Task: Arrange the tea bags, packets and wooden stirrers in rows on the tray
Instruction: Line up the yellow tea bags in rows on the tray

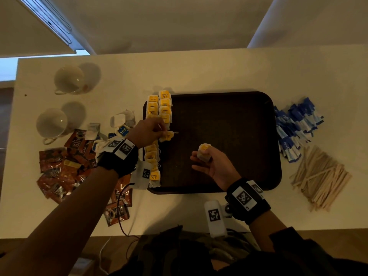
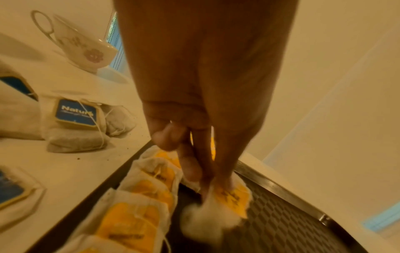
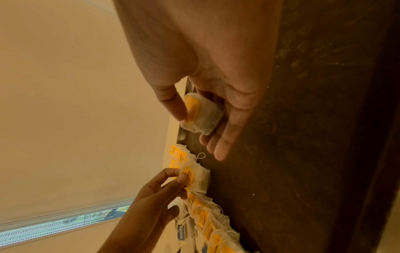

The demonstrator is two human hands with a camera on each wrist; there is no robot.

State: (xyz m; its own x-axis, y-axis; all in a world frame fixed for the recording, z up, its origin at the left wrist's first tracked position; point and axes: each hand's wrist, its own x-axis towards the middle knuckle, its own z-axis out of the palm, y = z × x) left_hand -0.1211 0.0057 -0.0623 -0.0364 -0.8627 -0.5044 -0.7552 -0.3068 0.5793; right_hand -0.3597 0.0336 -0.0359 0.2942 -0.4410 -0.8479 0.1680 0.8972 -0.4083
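A dark brown tray lies mid-table. Several yellow-tagged tea bags stand in rows along its left edge. My left hand pinches one yellow-tagged tea bag just above the tray beside those rows; the left wrist view shows that pinched bag under my fingertips. My right hand hovers over the tray's middle, palm up, with a stack of yellow-tagged tea bags between thumb and fingers; in the right wrist view the stack sits against the thumb.
Blue-tagged tea bags and brown packets lie scattered left of the tray. Two white cups stand at the far left. Blue sachets and wooden stirrers are heaped on the right.
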